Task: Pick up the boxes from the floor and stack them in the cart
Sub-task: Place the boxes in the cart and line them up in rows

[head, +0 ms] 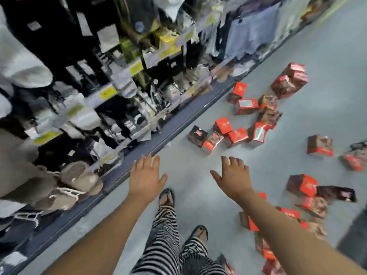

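Several red and dark brown boxes lie scattered on the grey floor (198, 187). The nearest cluster of boxes (222, 133) is just beyond my fingertips. More boxes (301, 185) lie to the right, and some boxes (268, 251) are partly hidden under my right forearm. My left hand (146, 179) is stretched out, fingers apart, holding nothing. Above the floor my right hand (234, 177) is likewise spread and empty, short of the cluster. No cart is in view. The picture is blurred.
Store shelving (111, 92) with hanging goods and yellow price tags runs along the left, its dark base rail (178, 126) bordering the aisle. My striped trouser legs and sandalled feet (166, 197) stand below my hands. A dark object (355, 233) sits at the right edge.
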Tool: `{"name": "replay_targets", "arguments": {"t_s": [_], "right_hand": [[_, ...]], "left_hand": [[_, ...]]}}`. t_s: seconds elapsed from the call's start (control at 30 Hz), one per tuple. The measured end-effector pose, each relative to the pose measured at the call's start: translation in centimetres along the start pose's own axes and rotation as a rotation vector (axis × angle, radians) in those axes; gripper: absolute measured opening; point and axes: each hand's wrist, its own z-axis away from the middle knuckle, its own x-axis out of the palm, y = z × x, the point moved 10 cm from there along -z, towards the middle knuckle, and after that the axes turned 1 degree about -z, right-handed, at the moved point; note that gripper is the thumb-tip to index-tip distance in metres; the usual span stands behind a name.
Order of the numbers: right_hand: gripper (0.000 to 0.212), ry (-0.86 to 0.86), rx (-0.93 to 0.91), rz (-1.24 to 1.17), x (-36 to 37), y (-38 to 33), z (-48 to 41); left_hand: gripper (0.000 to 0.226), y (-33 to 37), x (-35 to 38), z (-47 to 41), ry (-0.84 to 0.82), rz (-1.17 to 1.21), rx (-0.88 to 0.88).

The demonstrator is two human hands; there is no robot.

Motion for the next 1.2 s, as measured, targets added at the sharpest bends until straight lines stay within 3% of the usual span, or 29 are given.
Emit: {"name": "replay_targets", "arguments": {"t_s": [0.4,0.73,0.97,1.1,1.2], "right_hand": [[0.065,-0.066,0.360,-0.178,13.3,10.1,-19.6],[0.062,0.116,0.285,-0.246,29.0,11.5,-39.8],[0.069,0.291,0.373,-0.149,33.5,14.3,-47.4],[0.081,0.313,0.380,-0.147,33.9,14.3,-49.3],[0.070,0.287,0.381,-0.314,34.2,14.3,-48.8]], "left_hand": [[0.074,8.2,14.7,-23.6,-0.049,-0.048,0.253],[0.098,13.3,31.2,-40.5,0.175,-0.013,0.496],[0.097,17.0,37.0,-46.6,0.335,-0.009,0.837],[0.099,17.7,37.8,-47.8,0.373,-0.089,0.888],[0.096,17.7,37.5,-47.4,0.358,-0.094,0.890]]}}
